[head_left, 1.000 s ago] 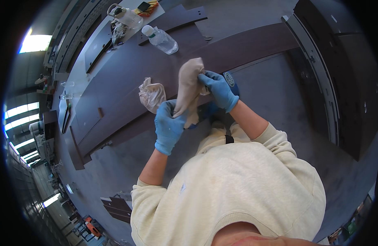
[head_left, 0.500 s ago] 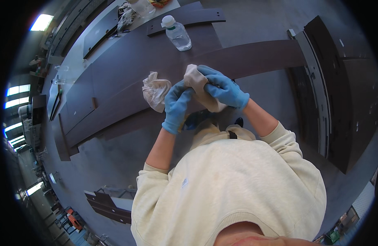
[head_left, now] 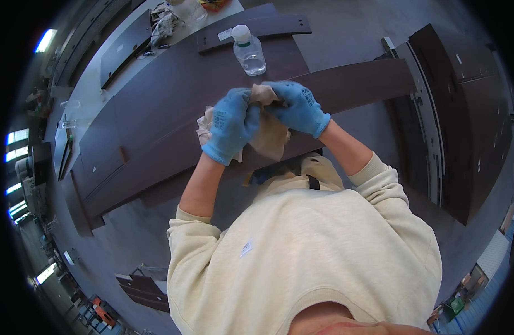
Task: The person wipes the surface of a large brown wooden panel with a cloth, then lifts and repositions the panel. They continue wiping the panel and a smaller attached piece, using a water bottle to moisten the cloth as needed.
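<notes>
Between my hands hangs a beige cloth (head_left: 271,137), bunched at its top and loose below. My left hand (head_left: 229,125), in a blue glove, is closed on the cloth's left side. On its right side my right hand (head_left: 297,109), gloved the same way, grips it near the top. A second, pale crumpled cloth (head_left: 204,125) lies on the dark brown panel (head_left: 162,109), partly hidden behind my left hand. Just beyond my hands stands a clear plastic bottle (head_left: 250,58) with a white cap and some clear liquid inside.
A dark board with holes (head_left: 279,25) lies behind the bottle. Farther left, a white table (head_left: 103,92) carries another panel and crumpled material. Dark panels (head_left: 458,123) lean in a stack at the right. More boards (head_left: 142,290) sit low at the left.
Both hands have moved slightly left with the beige cloth, and it now hangs more straight down. My left hand has risen and covers part of the second cloth.
</notes>
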The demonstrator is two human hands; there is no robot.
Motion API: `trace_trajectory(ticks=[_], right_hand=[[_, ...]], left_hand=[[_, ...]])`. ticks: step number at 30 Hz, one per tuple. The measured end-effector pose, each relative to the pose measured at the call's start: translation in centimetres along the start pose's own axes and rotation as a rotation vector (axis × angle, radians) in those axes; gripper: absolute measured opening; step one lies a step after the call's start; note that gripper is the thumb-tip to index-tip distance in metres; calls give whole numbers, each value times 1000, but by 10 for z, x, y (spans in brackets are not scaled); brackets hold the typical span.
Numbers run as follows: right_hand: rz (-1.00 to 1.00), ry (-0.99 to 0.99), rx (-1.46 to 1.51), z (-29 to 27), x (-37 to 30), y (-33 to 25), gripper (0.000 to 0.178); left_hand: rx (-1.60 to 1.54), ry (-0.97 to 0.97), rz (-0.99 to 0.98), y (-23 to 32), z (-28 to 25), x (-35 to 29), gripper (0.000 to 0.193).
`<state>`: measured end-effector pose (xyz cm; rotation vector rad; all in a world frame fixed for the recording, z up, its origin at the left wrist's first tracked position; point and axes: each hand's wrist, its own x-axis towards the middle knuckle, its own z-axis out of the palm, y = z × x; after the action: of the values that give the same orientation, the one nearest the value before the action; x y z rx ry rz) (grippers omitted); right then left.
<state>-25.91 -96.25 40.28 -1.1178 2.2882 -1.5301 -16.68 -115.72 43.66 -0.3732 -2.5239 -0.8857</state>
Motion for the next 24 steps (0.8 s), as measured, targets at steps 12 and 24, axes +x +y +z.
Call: trace_trajectory(ticks=[12, 24], right_hand=[[-230, -146, -702, -48, -80, 133, 47], [-111, -148, -490, 16, -65, 127, 87]], left_hand=[[31, -305, -132, 15, 95, -80, 33], [424, -183, -101, -49, 122, -96, 37]])
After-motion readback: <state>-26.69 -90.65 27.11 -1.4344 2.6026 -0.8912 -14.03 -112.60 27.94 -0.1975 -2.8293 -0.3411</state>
